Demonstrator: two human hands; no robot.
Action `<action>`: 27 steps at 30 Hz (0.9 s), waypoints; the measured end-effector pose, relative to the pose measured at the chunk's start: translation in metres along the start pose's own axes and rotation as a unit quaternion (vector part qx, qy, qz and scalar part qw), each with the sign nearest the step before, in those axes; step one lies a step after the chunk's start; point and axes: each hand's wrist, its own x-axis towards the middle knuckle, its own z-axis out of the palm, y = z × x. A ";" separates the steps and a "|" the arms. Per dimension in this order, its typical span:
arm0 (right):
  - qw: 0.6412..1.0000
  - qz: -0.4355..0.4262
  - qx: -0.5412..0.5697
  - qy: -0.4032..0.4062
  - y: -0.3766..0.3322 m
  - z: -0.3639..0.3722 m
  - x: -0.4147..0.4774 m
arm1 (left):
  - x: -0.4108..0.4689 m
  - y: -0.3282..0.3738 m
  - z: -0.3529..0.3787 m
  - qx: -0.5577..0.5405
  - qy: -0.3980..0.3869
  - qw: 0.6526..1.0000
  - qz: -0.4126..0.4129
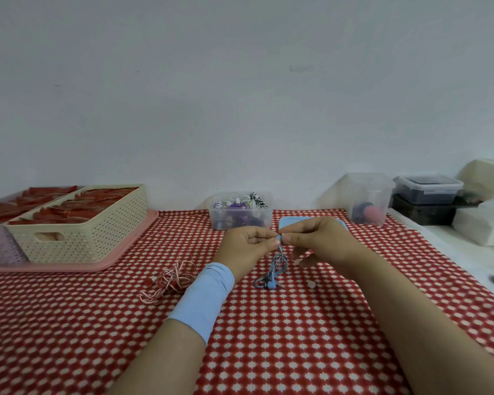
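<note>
Item: red tablecloth [297, 352] with white pattern, covering the work surface.
- Light blue wristband [203, 300] on the left forearm.
- Pink earphones [169, 280], tangled, lying on the cloth just left of the wristband.
- Small white eartip [312, 285], loose on the cloth under the right wrist.
- Blue earphones [271, 273]: cord bundle and plug resting on the cloth, one strand rising to the hands.
- Left hand [248, 246] and right hand [317, 240]: raised close together, fingertips of both pinching the blue earbud at the top of that strand.
- Blue flat piece [290, 222], partly hidden behind the hands.
- Clear tub [240, 215] of mixed earphones, centre rear.
- Cream basket [80, 232] of red packets on a pink tray [126, 249], left rear.
- Clear container [367, 195] holding a pink round item, right rear.
- Lidded tub [428, 189] with dark contents, stacked on a dark box, against the wall.
</note>
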 end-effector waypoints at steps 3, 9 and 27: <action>1.000 0.001 -0.022 0.007 0.002 0.002 0.002 | 0.000 -0.001 -0.001 0.021 0.003 1.000 0.005; 0.999 -0.002 -0.042 0.005 0.005 0.003 0.004 | -0.001 -0.003 -0.003 0.051 0.006 0.999 0.015; 0.936 -0.006 -0.352 -0.016 0.020 -0.016 0.013 | 0.003 -0.008 -0.003 0.050 0.021 0.998 -0.009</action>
